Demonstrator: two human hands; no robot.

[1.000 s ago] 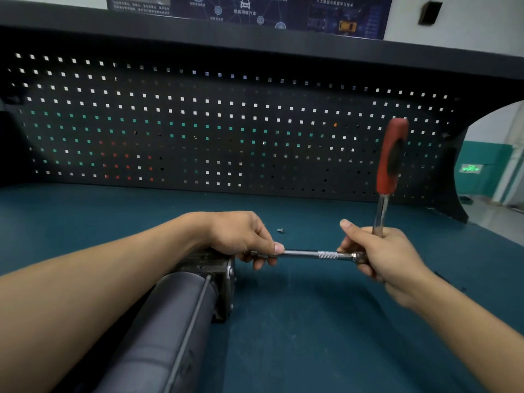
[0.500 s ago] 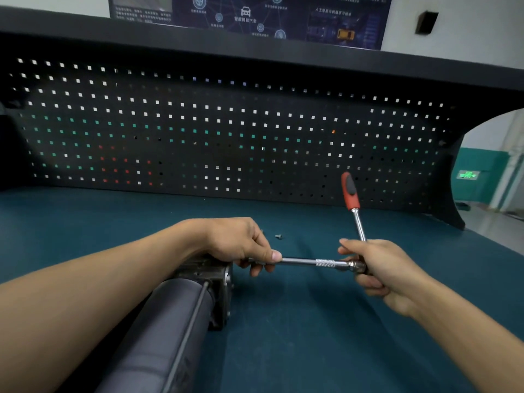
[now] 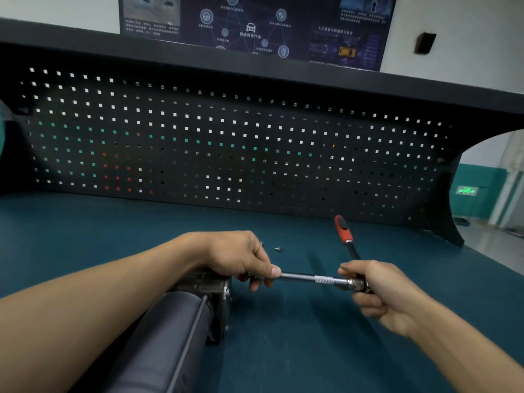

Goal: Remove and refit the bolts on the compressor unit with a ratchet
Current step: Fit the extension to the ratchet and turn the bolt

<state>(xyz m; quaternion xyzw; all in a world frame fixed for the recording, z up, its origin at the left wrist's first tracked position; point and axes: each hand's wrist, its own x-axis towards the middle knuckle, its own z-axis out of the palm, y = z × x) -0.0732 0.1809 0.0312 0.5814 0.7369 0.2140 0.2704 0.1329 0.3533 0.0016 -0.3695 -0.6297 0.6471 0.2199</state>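
A grey cylindrical compressor unit [image 3: 164,336] lies on the teal bench, its metal end plate [image 3: 218,293] facing right. A chrome extension bar [image 3: 309,278] runs level from that end plate to the ratchet head. My left hand [image 3: 241,259] pinches the bar's left end beside the plate. My right hand [image 3: 377,290] grips the ratchet head [image 3: 357,284]. The ratchet's red and black handle [image 3: 343,229] leans away toward the pegboard. The socket and the bolt under it are hidden by my left fingers. A loose bolt [image 3: 278,249] lies on the bench beyond my left hand.
A black pegboard [image 3: 226,143] backs the teal bench top [image 3: 283,350], with a dark shelf above it. The bench's right edge [image 3: 496,265] falls off to a floor and a green exit sign.
The ratchet handle has swung from upright down and away toward the pegboard, pivoting at the head. Both hands stay on the extension bar and head. The view has tilted upward slightly.
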